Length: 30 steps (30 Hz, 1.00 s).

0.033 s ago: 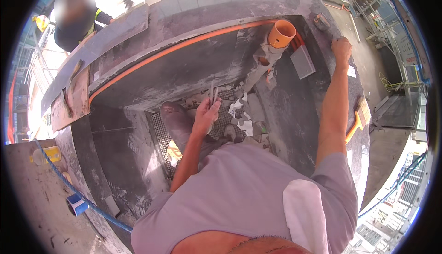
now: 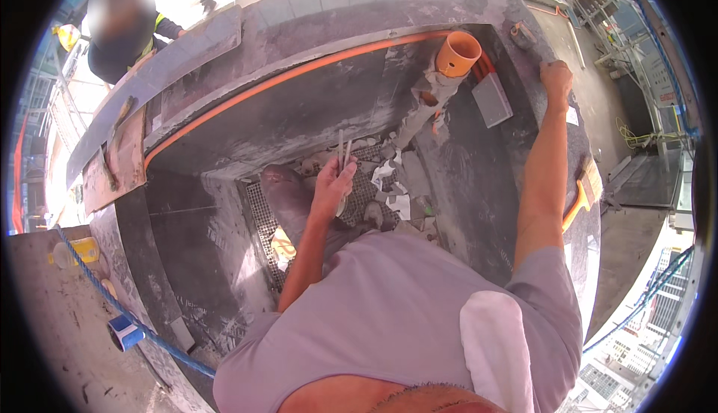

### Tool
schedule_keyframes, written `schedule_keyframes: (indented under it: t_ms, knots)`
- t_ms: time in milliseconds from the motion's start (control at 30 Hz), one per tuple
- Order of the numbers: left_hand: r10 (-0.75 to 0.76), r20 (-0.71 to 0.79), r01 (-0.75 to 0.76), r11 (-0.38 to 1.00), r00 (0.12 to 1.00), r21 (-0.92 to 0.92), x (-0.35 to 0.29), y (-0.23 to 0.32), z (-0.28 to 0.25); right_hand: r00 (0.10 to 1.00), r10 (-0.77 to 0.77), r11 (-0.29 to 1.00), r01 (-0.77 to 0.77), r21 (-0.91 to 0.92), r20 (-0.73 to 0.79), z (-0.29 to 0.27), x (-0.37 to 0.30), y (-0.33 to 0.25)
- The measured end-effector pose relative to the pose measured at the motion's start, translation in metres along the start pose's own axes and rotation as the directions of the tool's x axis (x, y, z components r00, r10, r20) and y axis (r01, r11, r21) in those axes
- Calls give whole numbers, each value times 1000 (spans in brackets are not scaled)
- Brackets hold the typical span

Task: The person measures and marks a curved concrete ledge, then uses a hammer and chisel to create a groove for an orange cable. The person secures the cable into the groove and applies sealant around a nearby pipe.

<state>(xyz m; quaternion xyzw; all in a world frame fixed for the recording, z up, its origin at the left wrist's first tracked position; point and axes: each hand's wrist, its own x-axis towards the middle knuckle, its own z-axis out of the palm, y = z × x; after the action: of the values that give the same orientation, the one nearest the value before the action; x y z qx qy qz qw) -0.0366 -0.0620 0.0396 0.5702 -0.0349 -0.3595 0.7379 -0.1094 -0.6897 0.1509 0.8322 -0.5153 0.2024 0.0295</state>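
Note:
Above the pit floor, my left hand [image 2: 333,187] is closed around two thin grey strips [image 2: 341,146] that stick up side by side past the fingers. Whether they join inside the palm is hidden. My right arm stretches out to the dark stone ledge [image 2: 566,136], where my right hand [image 2: 556,82] lies with curled fingers. What those fingers hold, if anything, does not show. Near that hand sits a small dusty block-like object [image 2: 522,37]. Closer to me on the ledge lies a brush [image 2: 580,202] with a yellow-orange handle.
An upright orange pipe [image 2: 458,55] and a long orange conduit [image 2: 299,75] run along the pit. A grey box [image 2: 491,101] is fixed beside the pipe. Torn paper [image 2: 399,205] and rubble litter the mesh floor. A blue rope [image 2: 134,307] crosses left. Another person [image 2: 123,28] stands beyond the wall.
My left hand, with the strips, has shifted very slightly to the left. My right hand has barely moved on the ledge.

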Motion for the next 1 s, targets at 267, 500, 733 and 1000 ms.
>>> schedule_keyframes:
  t_ms: [267, 500, 733, 1000]
  knots:
    - [-67, -122, 36, 970, 990, -242, 11, 2, -72, 996, -79, 284, 64, 957, -43, -101, -188, -190]
    - [-156, 103, 183, 915, 982, -360, 12, -13, -141, 955, -76, 125, -276, 953, 286, 59, -245, -304]
    - [-227, 89, 239, 816, 970, -527, -11, -61, -189, 970, 151, 275, -229, 934, 193, 96, -228, -328]
    - [-230, 43, 212, 787, 972, -579, -22, -63, -195, 980, 109, 206, -189, 960, 169, 81, -231, -326]
